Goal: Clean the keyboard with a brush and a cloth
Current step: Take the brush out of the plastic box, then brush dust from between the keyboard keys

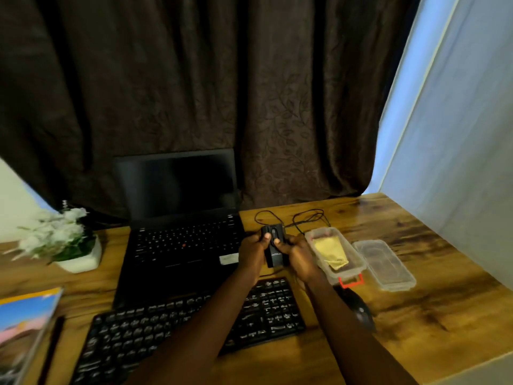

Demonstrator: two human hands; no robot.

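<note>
A black external keyboard lies on the wooden desk in front of an open laptop. Above its right end, my left hand and my right hand both grip a small black block-shaped tool, thumbs pressed on its top. I cannot tell whether it is the brush. A folded yellow cloth lies inside a clear plastic box just right of my right hand. My forearms cover part of the keyboard.
The box's clear lid lies to its right. A black mouse sits beside my right forearm, and a loose cable lies behind my hands. A white potted plant, a book and a dark pen are at the left.
</note>
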